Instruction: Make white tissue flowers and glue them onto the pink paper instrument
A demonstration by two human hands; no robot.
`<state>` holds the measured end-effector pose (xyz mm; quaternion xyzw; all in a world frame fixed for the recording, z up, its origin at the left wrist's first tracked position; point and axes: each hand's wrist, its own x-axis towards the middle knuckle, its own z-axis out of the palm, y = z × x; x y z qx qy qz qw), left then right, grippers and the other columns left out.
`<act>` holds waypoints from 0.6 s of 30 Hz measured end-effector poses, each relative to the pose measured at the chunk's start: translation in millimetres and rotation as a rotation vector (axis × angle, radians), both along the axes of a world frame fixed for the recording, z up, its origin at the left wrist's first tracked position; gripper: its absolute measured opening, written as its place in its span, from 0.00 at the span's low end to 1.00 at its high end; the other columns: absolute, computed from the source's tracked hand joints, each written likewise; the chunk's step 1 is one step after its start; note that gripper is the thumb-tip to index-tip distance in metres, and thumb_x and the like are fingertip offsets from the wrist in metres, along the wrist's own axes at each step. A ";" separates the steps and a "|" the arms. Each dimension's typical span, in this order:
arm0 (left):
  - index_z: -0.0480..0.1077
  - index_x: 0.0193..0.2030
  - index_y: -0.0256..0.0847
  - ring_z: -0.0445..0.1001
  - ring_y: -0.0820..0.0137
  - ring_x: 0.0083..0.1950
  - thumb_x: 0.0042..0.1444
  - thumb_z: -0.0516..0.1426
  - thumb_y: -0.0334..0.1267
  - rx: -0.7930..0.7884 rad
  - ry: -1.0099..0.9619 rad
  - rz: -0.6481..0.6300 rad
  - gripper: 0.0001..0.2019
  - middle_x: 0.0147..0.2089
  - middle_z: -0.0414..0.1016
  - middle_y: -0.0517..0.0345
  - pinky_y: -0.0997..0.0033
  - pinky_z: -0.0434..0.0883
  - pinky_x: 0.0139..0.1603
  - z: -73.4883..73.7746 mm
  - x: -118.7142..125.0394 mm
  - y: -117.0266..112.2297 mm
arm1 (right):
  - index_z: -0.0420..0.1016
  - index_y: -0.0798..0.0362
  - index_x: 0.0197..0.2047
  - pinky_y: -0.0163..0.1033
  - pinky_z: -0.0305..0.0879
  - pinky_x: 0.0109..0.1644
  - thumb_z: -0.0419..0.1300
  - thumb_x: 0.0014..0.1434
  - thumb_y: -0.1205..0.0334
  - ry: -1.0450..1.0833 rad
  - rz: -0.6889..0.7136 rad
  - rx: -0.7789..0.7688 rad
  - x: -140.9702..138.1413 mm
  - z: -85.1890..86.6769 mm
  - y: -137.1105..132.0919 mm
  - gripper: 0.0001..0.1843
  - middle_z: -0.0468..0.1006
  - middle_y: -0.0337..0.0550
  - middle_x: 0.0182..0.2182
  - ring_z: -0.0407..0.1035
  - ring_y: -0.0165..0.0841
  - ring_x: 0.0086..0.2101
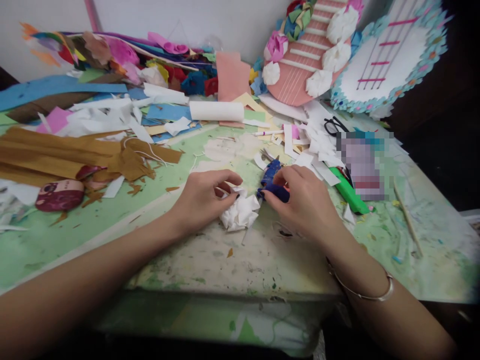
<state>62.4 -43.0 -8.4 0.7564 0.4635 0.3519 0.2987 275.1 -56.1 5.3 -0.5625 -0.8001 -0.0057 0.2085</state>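
Observation:
A crumpled white paper flower (240, 212) lies low over the table's front part. My left hand (210, 197) pinches its upper left side between thumb and fingers. Just to the right, my right hand (303, 197) is closed around a dark blue tool (277, 192), whose narrow end points towards the flower. Its exact kind is partly hidden by my fingers. Beyond that hand lies a blue-wrapped object (270, 171), with pointed metal ends behind it. A thin pale strip hangs below the flower.
White paper scraps (318, 145), a green stick-like item (348, 192) and black-handled scissors (335, 126) lie right. Brown crepe paper (48, 152) and a dark red mouse-shaped object (60, 195) are left. Behind stand a white roll (216, 111) and decorated paper instruments (296, 65).

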 end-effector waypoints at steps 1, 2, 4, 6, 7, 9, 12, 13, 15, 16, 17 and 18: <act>0.75 0.39 0.38 0.77 0.71 0.33 0.52 0.59 0.30 -0.005 -0.001 -0.002 0.07 0.38 0.79 0.56 0.74 0.74 0.35 -0.4 0.0 0.4 | 0.69 0.54 0.37 0.43 0.62 0.38 0.63 0.55 0.55 -0.059 -0.035 -0.042 2.4 0.8 -0.3 0.13 0.75 0.49 0.36 0.68 0.42 0.38; 0.74 0.38 0.37 0.77 0.72 0.33 0.52 0.59 0.31 -0.008 -0.001 -0.003 0.06 0.37 0.79 0.56 0.75 0.75 0.34 -0.9 0.0 0.7 | 0.68 0.54 0.39 0.44 0.62 0.38 0.64 0.53 0.53 -0.107 -0.058 -0.083 4.6 1.2 -0.7 0.16 0.74 0.51 0.38 0.68 0.44 0.39; 0.73 0.38 0.36 0.77 0.72 0.33 0.52 0.60 0.32 -0.024 -0.003 0.006 0.06 0.37 0.78 0.56 0.75 0.75 0.34 -1.5 -0.1 0.8 | 0.66 0.55 0.42 0.44 0.63 0.39 0.66 0.52 0.52 -0.160 -0.083 -0.152 8.5 1.3 -1.2 0.21 0.73 0.53 0.41 0.68 0.44 0.39; 0.72 0.39 0.36 0.77 0.72 0.33 0.52 0.60 0.34 -0.058 -0.015 0.028 0.08 0.37 0.77 0.56 0.76 0.76 0.34 -1.4 -0.8 0.6 | 0.65 0.56 0.44 0.44 0.64 0.39 0.67 0.51 0.55 -0.181 -0.112 -0.190 11.5 0.8 -0.3 0.22 0.72 0.54 0.42 0.69 0.44 0.40; 0.72 0.39 0.36 0.77 0.72 0.33 0.51 0.60 0.34 -0.079 -0.020 0.042 0.08 0.37 0.77 0.56 0.76 0.76 0.35 -0.8 -1.6 0.6 | 0.65 0.57 0.44 0.44 0.64 0.38 0.67 0.50 0.56 -0.189 -0.130 -0.201 12.6 0.4 0.9 0.23 0.72 0.54 0.42 0.69 0.44 0.39; 0.72 0.40 0.37 0.78 0.71 0.35 0.51 0.58 0.33 -0.117 -0.016 0.078 0.09 0.37 0.78 0.56 0.76 0.75 0.34 1.7 -5.1 1.9 | 0.65 0.57 0.45 0.43 0.64 0.37 0.67 0.50 0.57 -0.201 -0.161 -0.215 14.2 -0.6 4.6 0.23 0.72 0.55 0.43 0.69 0.45 0.39; 0.73 0.37 0.37 0.77 0.70 0.35 0.49 0.56 0.31 -0.182 0.056 0.124 0.09 0.35 0.78 0.56 0.76 0.73 0.33 7.6 -15.1 8.0 | 0.67 0.57 0.44 0.44 0.64 0.37 0.65 0.52 0.58 -0.215 -0.147 -0.252 15.4 -1.4 10.7 0.19 0.73 0.55 0.42 0.70 0.46 0.40; 0.73 0.36 0.37 0.77 0.70 0.33 0.48 0.55 0.31 -0.214 0.100 0.123 0.09 0.33 0.77 0.56 0.75 0.73 0.33 9.7 -19.4 10.7 | 0.68 0.57 0.43 0.44 0.64 0.38 0.64 0.53 0.58 -0.216 -0.136 -0.268 15.5 -1.1 12.1 0.17 0.74 0.54 0.42 0.70 0.46 0.40; 0.74 0.34 0.37 0.75 0.70 0.30 0.46 0.55 0.31 -0.292 0.190 0.078 0.09 0.30 0.77 0.57 0.75 0.71 0.31 13.7 -27.8 15.6 | 0.70 0.57 0.41 0.45 0.65 0.38 0.63 0.53 0.60 -0.209 -0.128 -0.294 15.4 1.1 13.4 0.13 0.74 0.54 0.41 0.70 0.45 0.40; 0.74 0.35 0.37 0.75 0.70 0.30 0.45 0.55 0.31 -0.333 0.219 0.041 0.10 0.30 0.77 0.57 0.75 0.70 0.31 15.4 -31.5 17.3 | 0.70 0.57 0.41 0.45 0.64 0.38 0.62 0.53 0.61 -0.197 -0.135 -0.301 15.4 3.0 13.4 0.13 0.74 0.55 0.41 0.70 0.45 0.39; 0.74 0.36 0.37 0.74 0.71 0.31 0.45 0.55 0.32 -0.372 0.229 -0.002 0.11 0.31 0.77 0.57 0.75 0.69 0.31 16.8 -34.6 18.3 | 0.70 0.58 0.41 0.44 0.64 0.38 0.62 0.52 0.61 -0.181 -0.147 -0.301 15.6 5.5 13.0 0.13 0.74 0.54 0.40 0.70 0.44 0.38; 0.74 0.37 0.36 0.74 0.71 0.31 0.44 0.56 0.32 -0.404 0.224 -0.047 0.12 0.33 0.77 0.56 0.76 0.69 0.31 18.0 -37.0 18.6 | 0.70 0.57 0.40 0.44 0.64 0.37 0.61 0.52 0.61 -0.162 -0.159 -0.296 16.1 8.6 12.4 0.13 0.74 0.54 0.39 0.70 0.43 0.37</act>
